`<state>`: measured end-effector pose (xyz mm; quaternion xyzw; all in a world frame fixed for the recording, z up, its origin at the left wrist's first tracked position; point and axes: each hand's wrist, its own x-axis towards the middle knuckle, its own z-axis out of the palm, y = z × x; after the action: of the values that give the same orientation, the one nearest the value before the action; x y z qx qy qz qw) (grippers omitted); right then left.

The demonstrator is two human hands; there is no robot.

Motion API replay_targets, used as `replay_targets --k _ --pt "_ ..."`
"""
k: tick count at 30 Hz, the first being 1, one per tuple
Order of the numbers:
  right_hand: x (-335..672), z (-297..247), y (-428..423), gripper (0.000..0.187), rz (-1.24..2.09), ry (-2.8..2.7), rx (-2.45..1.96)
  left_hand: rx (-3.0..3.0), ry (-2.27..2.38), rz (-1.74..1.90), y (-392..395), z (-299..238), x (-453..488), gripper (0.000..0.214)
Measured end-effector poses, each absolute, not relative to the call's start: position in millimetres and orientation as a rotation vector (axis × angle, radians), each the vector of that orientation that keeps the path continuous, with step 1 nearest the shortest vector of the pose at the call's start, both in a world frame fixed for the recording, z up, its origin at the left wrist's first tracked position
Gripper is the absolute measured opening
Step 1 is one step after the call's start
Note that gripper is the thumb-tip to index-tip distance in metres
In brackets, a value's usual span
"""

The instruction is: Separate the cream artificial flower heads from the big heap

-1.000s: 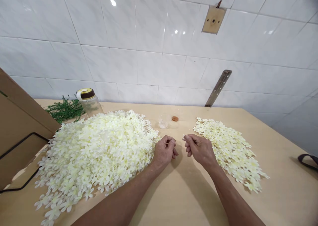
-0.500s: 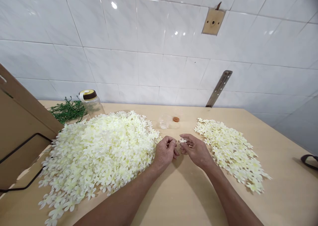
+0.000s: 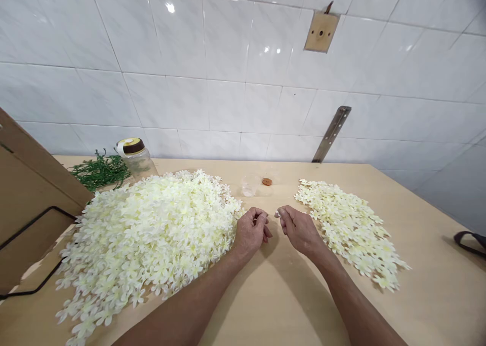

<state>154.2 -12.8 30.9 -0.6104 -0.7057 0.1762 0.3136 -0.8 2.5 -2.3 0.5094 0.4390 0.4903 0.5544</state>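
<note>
Pinching a small white piece (image 3: 277, 214), probably a blossom, narrowly between the fingertips of the right hand (image 3: 298, 228), over the worktop (image 3: 425, 295) between the large flower pile (image 3: 152, 224) and the smaller flower spread (image 3: 349, 229). Curling the left hand (image 3: 250, 229) just apart, leaving any grip there impossible to tell. Apparently handling blossoms singly at this step; presumably calling next for light, precise fingertip control.

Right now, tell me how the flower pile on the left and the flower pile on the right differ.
The left flower pile is much larger than the right flower pile. The left flower pile is heaped up, while the right flower pile lies low and spread out. Both are pale yellowish-white and rest on the table.
</note>
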Motion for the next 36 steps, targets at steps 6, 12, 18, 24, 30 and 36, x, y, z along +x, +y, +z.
replay_targets --k 6,12,18,24,30,36 --pt "151 27 -14 0.033 0.703 -1.806 -1.482 1.207 1.034 1.161 4 -5 -1 0.02" --pt "149 18 -11 0.03 0.783 -1.711 -1.49 1.17 1.009 1.217 5 -8 0 0.02" --pt "148 23 -13 0.03 0.779 -1.612 -1.448 1.178 1.026 1.192 3 -5 -1 0.021" --pt "149 29 -16 0.031 0.698 -1.652 -1.473 1.202 1.059 1.155 3 -4 -1 0.02" --pt "150 28 -15 0.035 0.627 -1.789 -1.522 1.229 1.044 1.161 4 -8 -1 0.023" --pt "154 25 -11 0.046 0.647 -1.753 -1.675 1.223 1.04 1.171 5 -8 0 0.022"
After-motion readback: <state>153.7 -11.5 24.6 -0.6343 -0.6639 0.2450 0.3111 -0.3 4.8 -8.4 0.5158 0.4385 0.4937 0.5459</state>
